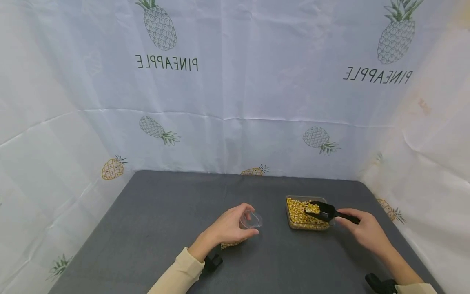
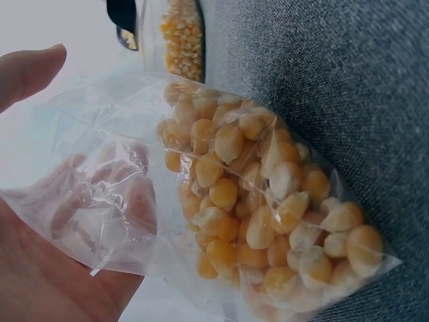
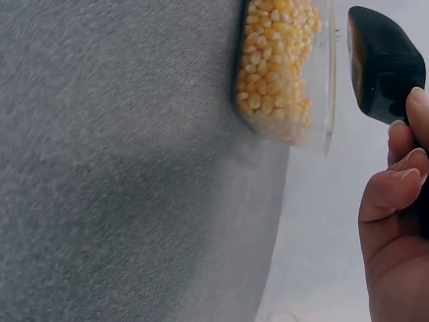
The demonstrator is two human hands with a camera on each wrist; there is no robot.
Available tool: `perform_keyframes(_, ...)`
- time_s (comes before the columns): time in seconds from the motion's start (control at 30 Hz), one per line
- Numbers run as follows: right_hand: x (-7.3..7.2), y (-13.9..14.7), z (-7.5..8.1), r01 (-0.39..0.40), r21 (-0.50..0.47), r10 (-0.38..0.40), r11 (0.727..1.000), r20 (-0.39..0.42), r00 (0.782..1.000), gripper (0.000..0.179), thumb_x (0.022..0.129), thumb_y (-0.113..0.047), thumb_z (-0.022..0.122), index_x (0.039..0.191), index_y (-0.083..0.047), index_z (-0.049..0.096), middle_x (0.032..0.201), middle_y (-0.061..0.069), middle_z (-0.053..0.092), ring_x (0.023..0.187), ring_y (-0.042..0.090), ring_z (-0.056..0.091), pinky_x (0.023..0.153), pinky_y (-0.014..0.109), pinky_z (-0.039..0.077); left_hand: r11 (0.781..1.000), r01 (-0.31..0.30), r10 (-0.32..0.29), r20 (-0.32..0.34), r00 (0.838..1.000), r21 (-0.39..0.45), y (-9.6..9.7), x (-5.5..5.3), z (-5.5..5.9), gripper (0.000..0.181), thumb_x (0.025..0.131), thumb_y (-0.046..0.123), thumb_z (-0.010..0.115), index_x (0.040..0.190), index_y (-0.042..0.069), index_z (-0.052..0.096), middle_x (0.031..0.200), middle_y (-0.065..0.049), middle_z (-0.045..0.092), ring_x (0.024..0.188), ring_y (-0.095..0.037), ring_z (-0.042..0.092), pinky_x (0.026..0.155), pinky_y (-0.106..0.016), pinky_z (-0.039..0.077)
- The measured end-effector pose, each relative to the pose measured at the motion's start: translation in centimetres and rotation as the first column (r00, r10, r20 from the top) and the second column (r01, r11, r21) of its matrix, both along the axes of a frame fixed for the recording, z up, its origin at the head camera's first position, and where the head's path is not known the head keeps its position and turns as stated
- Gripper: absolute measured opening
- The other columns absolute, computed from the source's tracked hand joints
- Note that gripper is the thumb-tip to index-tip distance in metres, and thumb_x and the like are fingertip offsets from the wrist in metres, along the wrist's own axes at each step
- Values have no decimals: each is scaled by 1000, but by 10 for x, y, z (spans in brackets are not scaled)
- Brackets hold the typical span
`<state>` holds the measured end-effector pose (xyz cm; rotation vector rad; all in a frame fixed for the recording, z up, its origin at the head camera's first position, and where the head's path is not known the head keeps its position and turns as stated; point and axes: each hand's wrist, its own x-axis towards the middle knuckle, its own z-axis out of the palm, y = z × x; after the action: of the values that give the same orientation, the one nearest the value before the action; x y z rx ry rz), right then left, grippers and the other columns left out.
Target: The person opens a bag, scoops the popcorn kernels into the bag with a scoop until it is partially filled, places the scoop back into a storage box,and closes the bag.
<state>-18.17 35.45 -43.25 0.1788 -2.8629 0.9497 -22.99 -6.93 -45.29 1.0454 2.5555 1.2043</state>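
My left hand (image 1: 235, 223) curves round the upper part of a clear plastic bag (image 1: 251, 220); its fingers show through the plastic in the left wrist view. Corn kernels (image 2: 251, 208) fill the bag's lower part, which rests on the table. The bag's mouth stands apart, facing right in the head view. My right hand (image 1: 367, 229) grips the handle of a black scoop (image 1: 324, 212). The scoop holds corn kernels and is raised over a clear rectangular container (image 1: 291, 226) of yellow corn. In the right wrist view the scoop (image 3: 385, 64) shows mostly its dark underside.
A dark grey table (image 1: 165, 208) lies under everything. White curtains (image 1: 235, 90) printed with pineapples hang behind it and at both sides. The container stands right of the bag, with a stretch of table between them.
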Motion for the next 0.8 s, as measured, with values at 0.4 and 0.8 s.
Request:
perform_keyframes(0.4,0,-16,7,-19,-7,19,1000,-17,1000,43,100,-30,68,129,1,66,129,29,62,118,52,55,85,63,49,1000,-4,4,6,1000,1,0,0,0,60,93,41,73,138,6,53,111,-9,62,80,-1,64,77,-25,55)
perform_keyframes(0.8,4,-44,9,-76,-48,74,996,-53,996,36,98,-27,71,124,-3,70,126,23,66,116,49,59,88,64,49,1000,-5,5,1,1000,-3,-1,-1,-1,62,93,41,73,138,5,52,110,-8,62,80,-1,63,76,-25,55)
